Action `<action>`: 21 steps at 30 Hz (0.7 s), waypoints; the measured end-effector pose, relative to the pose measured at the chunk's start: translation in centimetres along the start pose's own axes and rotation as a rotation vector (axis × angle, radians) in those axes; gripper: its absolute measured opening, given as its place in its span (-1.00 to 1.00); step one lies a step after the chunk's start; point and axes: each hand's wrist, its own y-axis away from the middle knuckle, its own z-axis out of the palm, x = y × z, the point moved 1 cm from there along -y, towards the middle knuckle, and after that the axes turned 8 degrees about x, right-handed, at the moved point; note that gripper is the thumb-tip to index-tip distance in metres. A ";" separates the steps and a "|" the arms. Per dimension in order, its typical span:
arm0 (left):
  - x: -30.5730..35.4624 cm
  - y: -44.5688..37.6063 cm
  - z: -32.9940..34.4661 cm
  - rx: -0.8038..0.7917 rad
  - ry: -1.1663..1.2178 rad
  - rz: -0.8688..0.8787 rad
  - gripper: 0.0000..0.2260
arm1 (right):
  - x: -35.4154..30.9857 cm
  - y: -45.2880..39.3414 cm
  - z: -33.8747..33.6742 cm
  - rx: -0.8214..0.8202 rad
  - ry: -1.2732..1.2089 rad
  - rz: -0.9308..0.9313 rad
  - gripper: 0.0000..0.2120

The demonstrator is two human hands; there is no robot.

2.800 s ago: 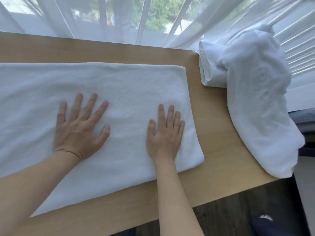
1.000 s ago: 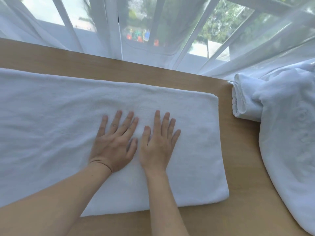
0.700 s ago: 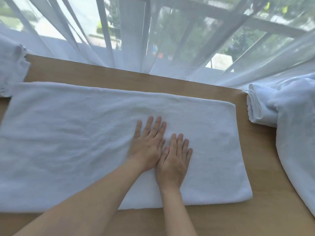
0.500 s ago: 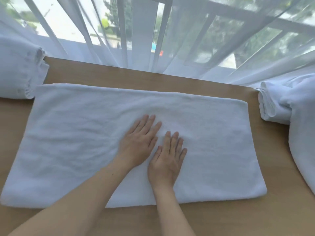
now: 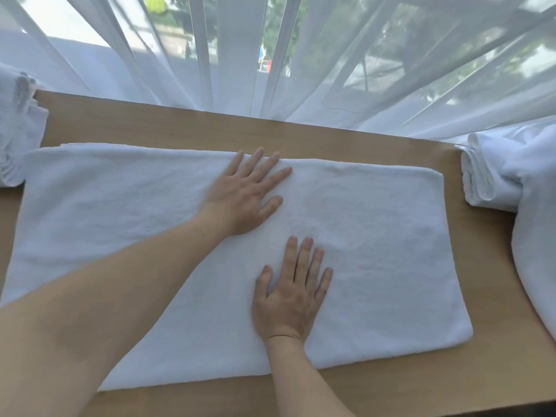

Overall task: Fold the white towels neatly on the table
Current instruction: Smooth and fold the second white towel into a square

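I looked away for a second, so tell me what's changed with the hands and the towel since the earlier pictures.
The left hand slid away from the person to the far edge of the flat towel; the right hand drew back toward the near edge. Half a second ago they lay side by side mid-towel. Nothing was gripped or released: both still press flat with straight fingers. The towel stays spread on the table, and the rolled towel remains at right.

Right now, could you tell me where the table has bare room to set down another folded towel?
Bare table shows as a strip between the curtain and the towel, and a narrower strip along the near edge. Both ends are crowded: a stack on the left, a roll on the right.
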 end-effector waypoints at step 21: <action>3.9 17.7 1.5 0.135 0.033 -0.480 -0.38 | 0.0 0.2 0.2 -0.021 -0.008 -0.007 -0.32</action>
